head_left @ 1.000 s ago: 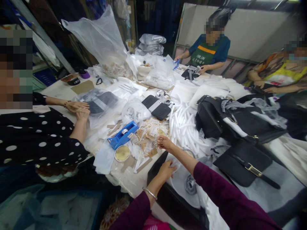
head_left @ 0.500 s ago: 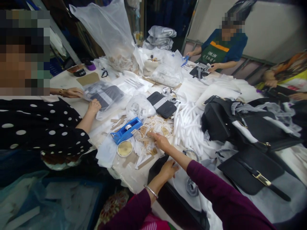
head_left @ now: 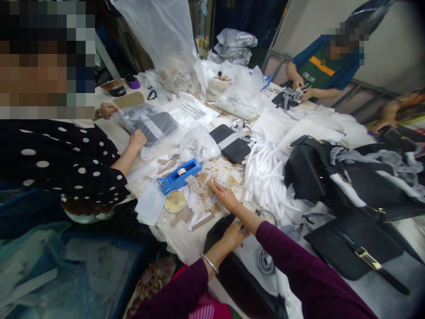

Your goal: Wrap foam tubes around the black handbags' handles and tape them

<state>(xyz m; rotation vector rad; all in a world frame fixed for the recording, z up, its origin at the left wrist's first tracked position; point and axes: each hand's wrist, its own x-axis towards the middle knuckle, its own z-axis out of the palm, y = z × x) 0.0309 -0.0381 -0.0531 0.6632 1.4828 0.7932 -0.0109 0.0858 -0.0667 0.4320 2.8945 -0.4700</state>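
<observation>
My right hand (head_left: 225, 196) reaches over a heap of small paper tags with strings (head_left: 229, 170), fingers stretched out and fingertips touching the pile. Closer to me, my left hand (head_left: 233, 236) has its fingers curled over a black bag (head_left: 245, 277) at the table's edge; what it grips, if anything, is hidden. White wrapping and a rolled grey strip (head_left: 265, 261) lie on that bag. A blue tape dispenser (head_left: 179, 176) and a round tin (head_left: 175, 201) stand left of the tags.
White foam tubes (head_left: 265, 177) lie right of the tags. Several black bags (head_left: 358, 243) fill the right side. At left, a co-worker's hand (head_left: 137, 141) rests on a plastic-wrapped bag (head_left: 154, 126). Another person (head_left: 315, 75) works at the far side. A blue crate (head_left: 133, 270) stands lower left.
The whole view has shifted slightly. My left hand's fingers have curled in more at the bag. My right hand stays at the tag heap. The far co-worker's hands have come together.
</observation>
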